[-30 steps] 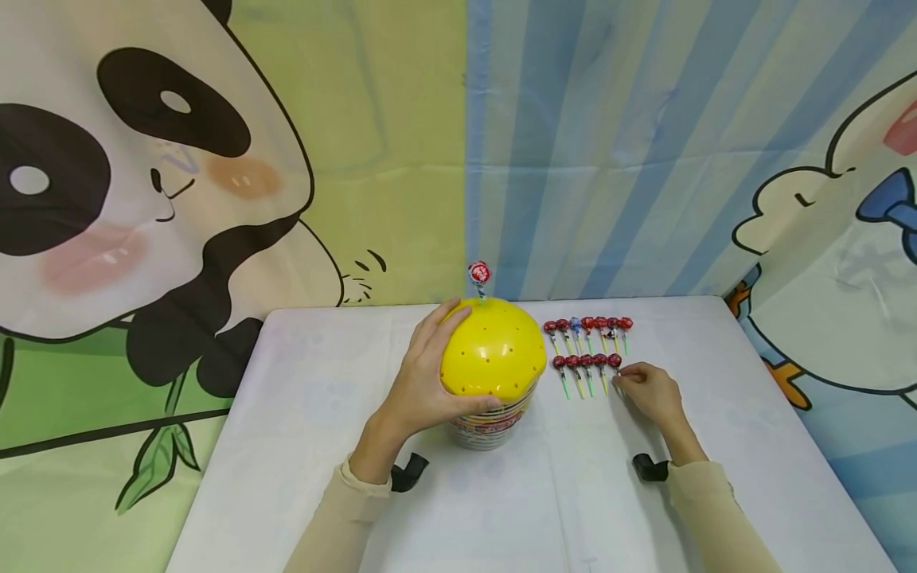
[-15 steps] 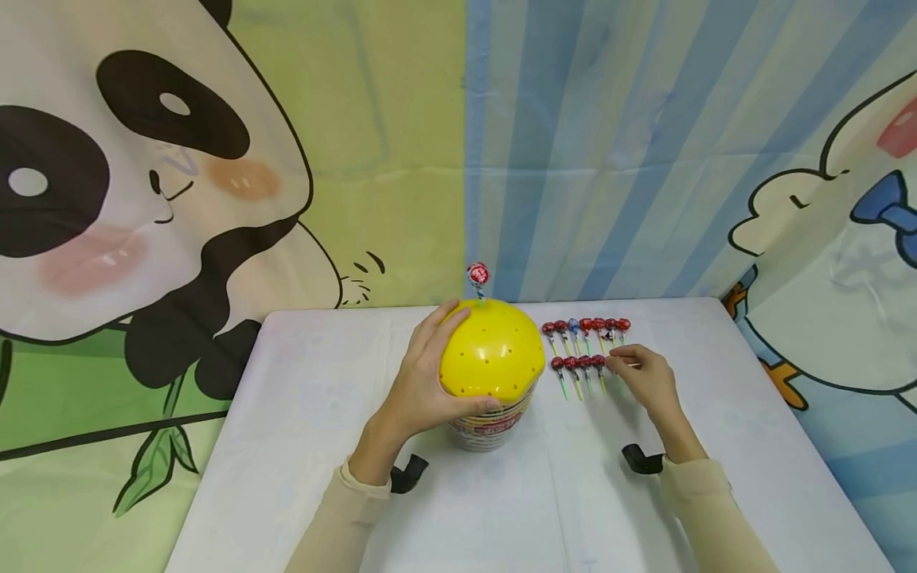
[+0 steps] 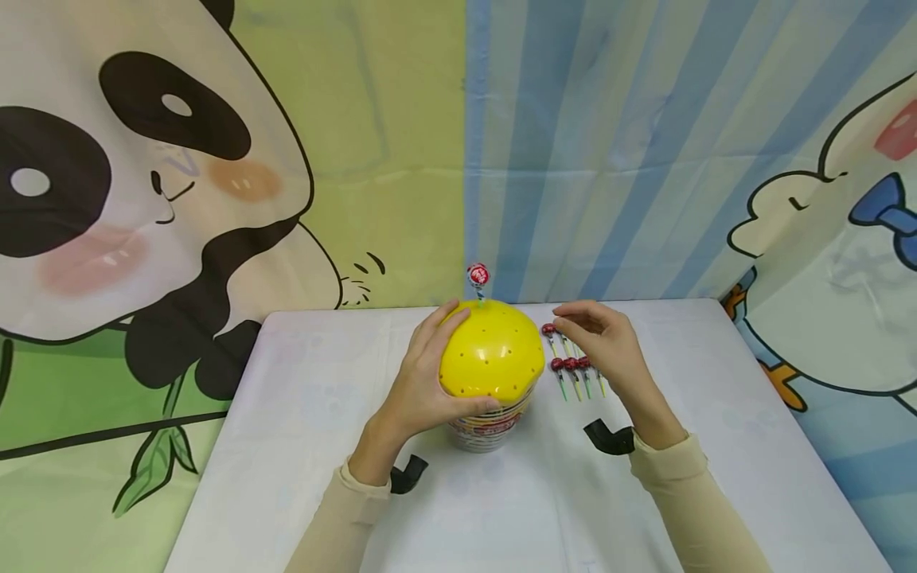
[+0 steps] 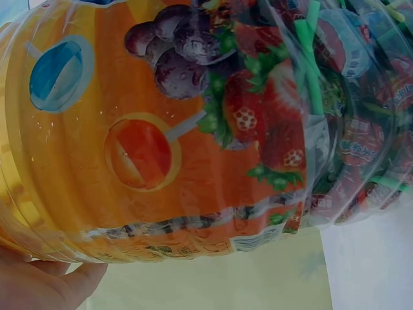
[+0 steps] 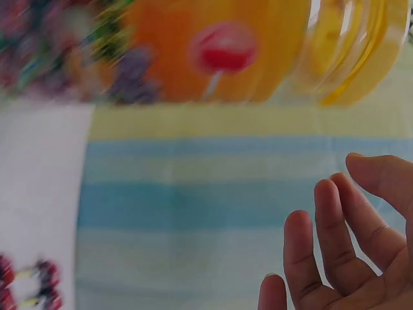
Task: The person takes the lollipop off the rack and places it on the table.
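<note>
A clear jar of wrapped lollipops stands upright on the table under a domed yellow lid dotted with small holes. My left hand grips the lid from the left, thumb across its front. One lollipop sticks up from the lid's top. In the left wrist view, fruit pictures cover the orange label, and candy shows inside. My right hand is over the loose lollipops, right of the jar; its thumb and fingertips lie close together. In the right wrist view those fingers hold nothing.
Two rows of lollipops lie on the white tablecloth, several of them hidden under my right hand. Behind the table hangs a cloth backdrop with cartoon animals and stripes. A black strap piece juts from my right wrist.
My right hand has come away from the right end of the lower lollipop row and moved up and left toward the jar. The left hand keeps its grip on the lid.
</note>
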`<state>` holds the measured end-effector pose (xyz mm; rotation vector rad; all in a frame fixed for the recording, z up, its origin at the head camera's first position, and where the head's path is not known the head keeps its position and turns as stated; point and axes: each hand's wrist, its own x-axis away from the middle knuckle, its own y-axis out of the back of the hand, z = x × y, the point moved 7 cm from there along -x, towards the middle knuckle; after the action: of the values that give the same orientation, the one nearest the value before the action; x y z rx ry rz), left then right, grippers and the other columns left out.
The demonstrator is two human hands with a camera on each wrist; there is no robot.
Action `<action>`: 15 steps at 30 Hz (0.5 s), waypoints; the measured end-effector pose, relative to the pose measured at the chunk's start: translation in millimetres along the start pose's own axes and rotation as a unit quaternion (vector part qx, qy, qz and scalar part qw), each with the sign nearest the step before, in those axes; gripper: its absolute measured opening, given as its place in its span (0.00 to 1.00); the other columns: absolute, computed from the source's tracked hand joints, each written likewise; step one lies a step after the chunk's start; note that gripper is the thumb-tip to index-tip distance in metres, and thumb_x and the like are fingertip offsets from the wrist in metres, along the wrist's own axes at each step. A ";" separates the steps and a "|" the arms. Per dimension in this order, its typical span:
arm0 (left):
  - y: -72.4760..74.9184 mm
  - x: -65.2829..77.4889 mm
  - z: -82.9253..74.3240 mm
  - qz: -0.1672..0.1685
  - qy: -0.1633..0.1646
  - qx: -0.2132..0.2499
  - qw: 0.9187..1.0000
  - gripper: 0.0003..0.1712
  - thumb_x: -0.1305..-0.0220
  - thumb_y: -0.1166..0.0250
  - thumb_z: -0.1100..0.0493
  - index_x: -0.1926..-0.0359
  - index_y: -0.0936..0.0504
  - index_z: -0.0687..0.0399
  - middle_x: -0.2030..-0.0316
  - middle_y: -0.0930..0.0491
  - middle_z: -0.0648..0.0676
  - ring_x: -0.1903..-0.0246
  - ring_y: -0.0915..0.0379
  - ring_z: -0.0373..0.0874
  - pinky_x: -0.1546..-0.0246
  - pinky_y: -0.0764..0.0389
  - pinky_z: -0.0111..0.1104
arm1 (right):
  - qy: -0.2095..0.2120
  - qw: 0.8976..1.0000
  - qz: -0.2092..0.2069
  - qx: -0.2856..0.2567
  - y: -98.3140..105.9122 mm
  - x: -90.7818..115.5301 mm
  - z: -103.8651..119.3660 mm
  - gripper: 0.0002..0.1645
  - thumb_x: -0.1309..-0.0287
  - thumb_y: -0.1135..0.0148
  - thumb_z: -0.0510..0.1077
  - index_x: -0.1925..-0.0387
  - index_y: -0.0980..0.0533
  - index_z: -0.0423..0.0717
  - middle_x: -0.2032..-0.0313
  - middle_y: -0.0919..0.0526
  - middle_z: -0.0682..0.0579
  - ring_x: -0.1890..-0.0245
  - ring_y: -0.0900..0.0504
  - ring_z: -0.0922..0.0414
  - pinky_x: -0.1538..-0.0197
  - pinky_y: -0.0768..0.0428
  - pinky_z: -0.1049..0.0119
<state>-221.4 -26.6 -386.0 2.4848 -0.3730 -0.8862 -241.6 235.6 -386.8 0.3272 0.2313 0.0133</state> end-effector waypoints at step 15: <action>0.4 0.6 0.5 0.007 -0.008 -0.002 1.000 0.61 0.55 0.29 0.24 0.24 0.42 0.39 0.24 0.48 0.49 0.29 0.50 0.48 0.44 0.25 0.53 | 0.076 0.993 0.092 -0.017 -61.6 -32.2 75.2 0.14 0.34 0.34 0.46 0.49 0.17 0.50 0.53 0.15 0.55 0.53 0.22 0.55 0.46 0.26 0.48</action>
<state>-221.3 -27.3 -386.4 2.4705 -0.3924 -0.9011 -257.3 151.8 -330.1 0.3138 0.3516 0.2251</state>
